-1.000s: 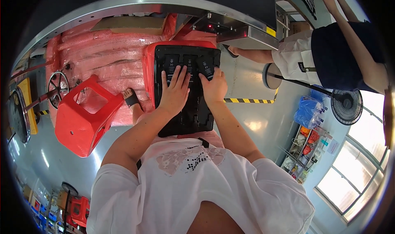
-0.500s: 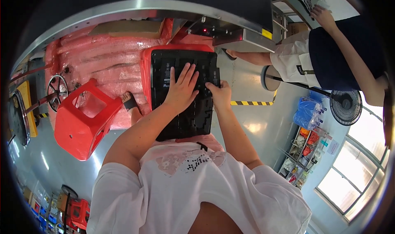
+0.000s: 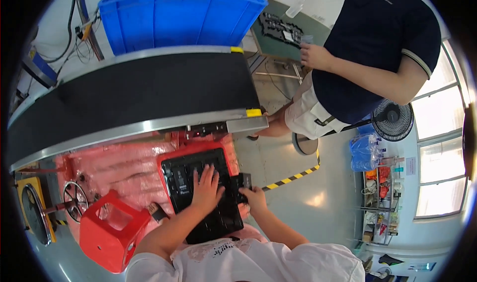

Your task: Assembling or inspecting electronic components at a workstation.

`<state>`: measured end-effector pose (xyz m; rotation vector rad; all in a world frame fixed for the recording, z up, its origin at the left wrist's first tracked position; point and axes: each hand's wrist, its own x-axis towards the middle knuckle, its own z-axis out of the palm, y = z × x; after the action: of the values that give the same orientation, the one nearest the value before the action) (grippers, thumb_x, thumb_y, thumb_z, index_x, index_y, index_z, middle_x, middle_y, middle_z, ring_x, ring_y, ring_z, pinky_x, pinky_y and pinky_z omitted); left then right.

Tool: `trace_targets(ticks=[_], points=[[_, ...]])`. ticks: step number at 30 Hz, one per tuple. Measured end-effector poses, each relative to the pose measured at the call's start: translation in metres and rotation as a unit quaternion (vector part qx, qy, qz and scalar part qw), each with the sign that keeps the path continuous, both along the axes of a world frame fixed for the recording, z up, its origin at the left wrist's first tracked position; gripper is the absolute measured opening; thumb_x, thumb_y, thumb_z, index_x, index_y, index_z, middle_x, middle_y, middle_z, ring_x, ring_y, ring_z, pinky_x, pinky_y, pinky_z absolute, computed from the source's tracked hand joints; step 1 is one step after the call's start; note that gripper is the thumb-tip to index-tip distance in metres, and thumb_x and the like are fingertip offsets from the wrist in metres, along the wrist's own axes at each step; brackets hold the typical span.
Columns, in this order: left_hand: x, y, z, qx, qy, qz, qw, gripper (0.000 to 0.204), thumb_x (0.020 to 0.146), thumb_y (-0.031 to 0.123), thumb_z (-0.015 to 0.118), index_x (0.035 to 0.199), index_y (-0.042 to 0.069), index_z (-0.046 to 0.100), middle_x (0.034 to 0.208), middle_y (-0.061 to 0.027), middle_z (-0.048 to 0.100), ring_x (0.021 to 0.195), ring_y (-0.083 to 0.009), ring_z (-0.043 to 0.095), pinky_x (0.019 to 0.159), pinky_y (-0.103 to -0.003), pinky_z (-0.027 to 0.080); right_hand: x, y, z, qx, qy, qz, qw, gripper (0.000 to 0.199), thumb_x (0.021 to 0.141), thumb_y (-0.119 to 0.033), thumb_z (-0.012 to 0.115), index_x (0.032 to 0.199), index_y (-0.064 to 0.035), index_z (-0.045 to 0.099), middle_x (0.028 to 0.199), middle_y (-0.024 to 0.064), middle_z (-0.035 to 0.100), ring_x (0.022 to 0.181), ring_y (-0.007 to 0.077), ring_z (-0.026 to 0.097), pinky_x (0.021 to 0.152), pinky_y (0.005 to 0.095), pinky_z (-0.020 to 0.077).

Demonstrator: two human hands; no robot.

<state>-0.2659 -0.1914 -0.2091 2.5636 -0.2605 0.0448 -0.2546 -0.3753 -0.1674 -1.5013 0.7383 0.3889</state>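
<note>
A black plastic tray (image 3: 226, 222) with moulded compartments lies in front of my body, on top of a red plastic thing (image 3: 163, 177) whose rim shows along its edges. My left hand (image 3: 204, 195) rests on the tray, palm down with fingers spread. At the tray's right edge my right hand (image 3: 255, 198) pinches a small black rectangular block (image 3: 243, 180) between thumb and fingers. The block stands clear of the tray's right edge. What the compartments hold is hard to make out.
Ahead runs a black conveyor belt (image 3: 149, 91) with a metal edge; a blue crate (image 3: 181, 21) stands beyond it. A red stool (image 3: 107, 232) is at left. At right a co-worker (image 3: 370, 48) handles black parts at a green table (image 3: 271, 46). A black fan (image 3: 392, 119) stands behind.
My view has tilted up, showing more of the belt and the crate. My right hand has drawn the black block outward from the tray's right edge. My left hand stays flat on the tray.
</note>
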Motion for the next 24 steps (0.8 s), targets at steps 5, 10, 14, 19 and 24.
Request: trace_targets(ticks=[5,10,14,19,24], points=[[-0.049,-0.007,0.014,-0.409,0.177,0.147,0.883,0.041,0.085,0.026,0.065,0.111,-0.004,0.056,0.095,-0.0165,0.061,0.085,-0.029,0.06,0.078,-0.038,0.05,-0.04,0.026,0.013,-0.012,0.055,0.111,0.992,0.025,0.077,-0.014,0.072,0.093,0.0023,0.061,0.081,0.007,0.064,0.066,0.0146,0.061,0.057,0.0278,0.0492],[-0.109,0.017,-0.028,-0.367,0.307,0.264,0.838,0.022,0.087,0.018,0.065,0.097,-0.001,0.059,0.073,-0.0105,0.06,0.066,-0.0165,0.059,0.059,-0.031,0.049,-0.073,0.027,-0.038,-0.048,0.11,0.268,0.956,0.029,0.077,-0.015,0.072,0.098,0.002,0.061,0.084,0.0085,0.065,0.076,0.0151,0.061,0.066,0.0322,0.0509],[-0.107,0.038,0.045,-0.282,0.236,0.258,0.894,0.022,0.088,0.018,0.063,0.097,-0.001,0.059,0.073,-0.0138,0.061,0.066,-0.022,0.06,0.061,-0.034,0.047,-0.062,0.031,0.004,-0.034,0.196,0.233,0.952,0.033,0.075,-0.016,0.07,0.099,0.0032,0.058,0.084,0.0109,0.062,0.073,0.0169,0.06,0.065,0.0306,0.0501],[-0.134,0.042,0.005,-0.314,0.283,0.342,0.839,0.024,0.085,0.017,0.066,0.099,-0.003,0.061,0.075,-0.015,0.064,0.069,-0.0246,0.063,0.062,-0.034,0.048,-0.064,0.026,-0.002,-0.17,0.061,0.283,0.942,0.037,0.076,-0.019,0.07,0.101,0.0051,0.056,0.086,0.0119,0.062,0.075,0.018,0.059,0.066,0.0314,0.0482],[-0.127,0.043,0.013,-0.242,0.216,0.348,0.88,0.022,0.085,0.016,0.066,0.096,-0.003,0.062,0.072,-0.0137,0.063,0.065,-0.0254,0.062,0.061,-0.033,0.048,-0.07,0.049,0.011,-0.191,0.044,0.325,0.925,0.043,0.074,-0.022,0.071,0.1,0.0085,0.056,0.086,0.0223,0.063,0.079,0.0322,0.063,0.075,0.0385,0.0484]])
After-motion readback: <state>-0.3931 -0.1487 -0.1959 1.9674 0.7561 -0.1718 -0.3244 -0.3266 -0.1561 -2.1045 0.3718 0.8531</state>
